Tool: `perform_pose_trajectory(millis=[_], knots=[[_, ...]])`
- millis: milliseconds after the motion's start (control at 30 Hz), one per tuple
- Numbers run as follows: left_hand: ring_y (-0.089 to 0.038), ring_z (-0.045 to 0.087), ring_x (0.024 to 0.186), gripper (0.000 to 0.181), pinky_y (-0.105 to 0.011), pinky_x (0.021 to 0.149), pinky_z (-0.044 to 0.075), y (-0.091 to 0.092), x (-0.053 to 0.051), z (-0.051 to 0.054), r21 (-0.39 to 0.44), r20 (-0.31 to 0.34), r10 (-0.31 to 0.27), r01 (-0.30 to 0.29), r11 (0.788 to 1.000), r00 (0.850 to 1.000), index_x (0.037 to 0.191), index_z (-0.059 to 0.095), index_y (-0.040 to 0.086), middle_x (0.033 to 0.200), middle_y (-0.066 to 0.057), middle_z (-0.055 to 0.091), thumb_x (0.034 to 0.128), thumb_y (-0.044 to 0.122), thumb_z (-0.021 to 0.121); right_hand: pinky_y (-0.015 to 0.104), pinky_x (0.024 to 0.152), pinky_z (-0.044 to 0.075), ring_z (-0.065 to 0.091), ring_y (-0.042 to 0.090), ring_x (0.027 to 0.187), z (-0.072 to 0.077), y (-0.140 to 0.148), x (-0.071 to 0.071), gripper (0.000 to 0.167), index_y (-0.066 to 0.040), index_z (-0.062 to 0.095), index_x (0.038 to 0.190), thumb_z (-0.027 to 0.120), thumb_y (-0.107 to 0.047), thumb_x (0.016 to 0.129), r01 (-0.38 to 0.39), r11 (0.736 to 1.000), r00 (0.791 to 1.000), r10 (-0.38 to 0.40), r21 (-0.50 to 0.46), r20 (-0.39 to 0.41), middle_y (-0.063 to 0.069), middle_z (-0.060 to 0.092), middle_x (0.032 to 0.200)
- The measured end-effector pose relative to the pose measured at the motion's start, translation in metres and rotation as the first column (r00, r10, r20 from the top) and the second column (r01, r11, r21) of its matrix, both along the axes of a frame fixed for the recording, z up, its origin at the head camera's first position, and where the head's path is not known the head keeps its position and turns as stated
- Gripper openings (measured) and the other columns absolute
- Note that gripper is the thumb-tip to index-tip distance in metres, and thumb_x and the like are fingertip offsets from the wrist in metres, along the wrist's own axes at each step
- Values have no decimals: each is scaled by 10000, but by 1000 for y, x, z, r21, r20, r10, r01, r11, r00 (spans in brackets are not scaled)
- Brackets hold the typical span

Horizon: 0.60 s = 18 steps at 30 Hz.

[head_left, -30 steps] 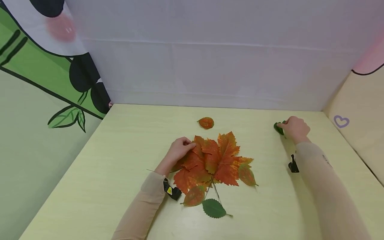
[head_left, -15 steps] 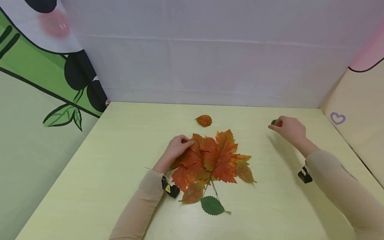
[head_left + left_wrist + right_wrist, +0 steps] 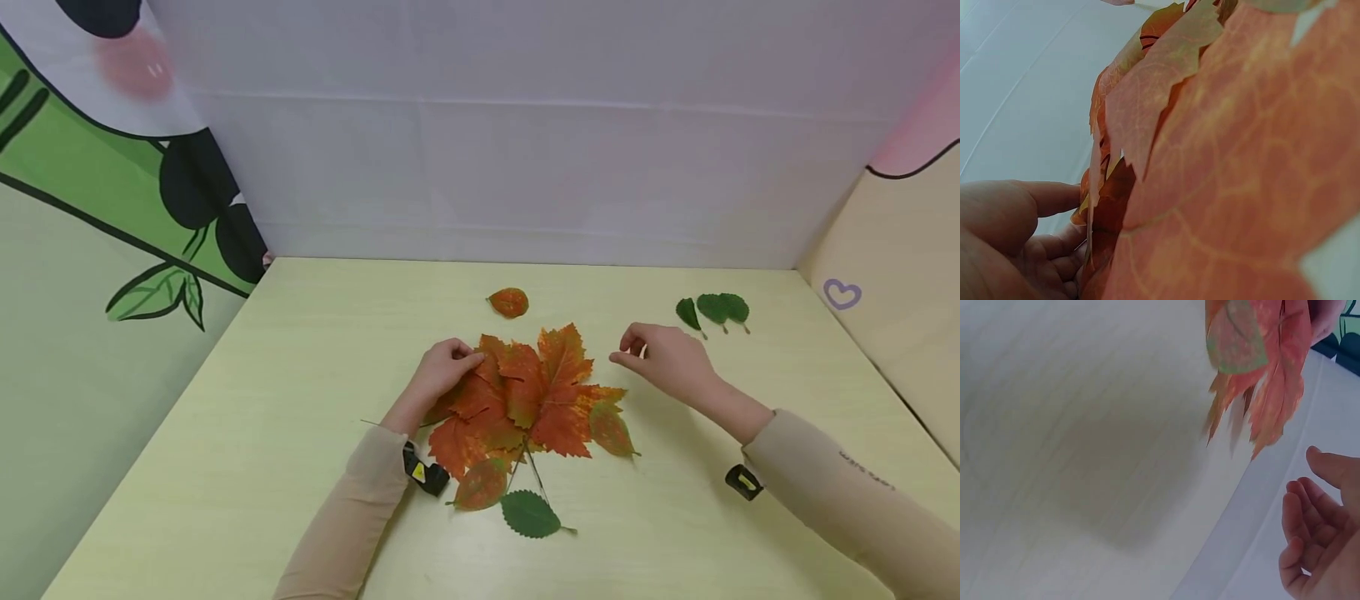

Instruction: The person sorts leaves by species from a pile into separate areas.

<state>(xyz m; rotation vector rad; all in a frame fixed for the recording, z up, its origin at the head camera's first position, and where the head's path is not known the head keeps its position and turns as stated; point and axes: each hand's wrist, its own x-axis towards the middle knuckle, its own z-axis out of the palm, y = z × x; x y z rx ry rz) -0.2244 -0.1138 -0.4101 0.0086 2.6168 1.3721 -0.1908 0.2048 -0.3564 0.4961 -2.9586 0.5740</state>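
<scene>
The table (image 3: 300,383) met the pale backdrop (image 3: 480,183) along its far edge, and a broad stretch of tabletop ran from the left hand (image 3: 438,368) to the left edge. A narrower stretch lay between the pile of orange leaves (image 3: 555,400) and the right edge; the near edge was out of view. The pile sat mid-table, its left rim pinched between the left thumb and fingers. The right hand (image 3: 667,354) hung above the table just right of the pile, fingers loosely bent, thumb apart from them. The hands were apart, with the pile between.

Three green leaves (image 3: 712,308) lay near the far right corner, two of them overlapping. One small orange leaf (image 3: 508,302) lay near the far edge. Two mottled leaves (image 3: 482,485) lay against the pile, one lower left, one right, and one green leaf (image 3: 530,513) lay at its near side. The big orange leaves overlapped too much to count.
</scene>
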Motion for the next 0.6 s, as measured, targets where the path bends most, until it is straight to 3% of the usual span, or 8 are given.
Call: perform_pose_trajectory(millis=[300, 467, 600], knots=[[-211, 533, 816, 258, -305, 723, 442, -1, 1, 0, -4, -4, -1, 1, 1000, 1000, 974, 610, 44, 951, -99, 599, 866, 279, 608, 208, 488, 370, 445, 21, 529, -3, -43, 38, 107, -156, 623, 803, 694, -234, 789, -168, 985, 984, 169, 24, -58, -105, 565, 658], [-216, 530, 815, 257, -310, 726, 444, 0, 1, 1, -6, -13, 2, -2, 1000, 1000, 976, 609, 40, 949, -103, 598, 868, 273, 605, 178, 521, 391, 468, 0, 558, -5, -65, 61, 120, -193, 613, 771, 719, -246, 758, -299, 952, 944, 305, 63, -123, -141, 555, 664], [-204, 529, 808, 257, -296, 713, 443, -1, 0, -2, 0, -10, -4, 4, 1000, 1000, 974, 608, 45, 950, -96, 599, 867, 278, 605, 178, 562, 401, 478, -5, 595, -9, -78, 78, 119, -208, 611, 775, 718, -256, 762, -410, 910, 902, 415, 68, -119, -141, 572, 710]])
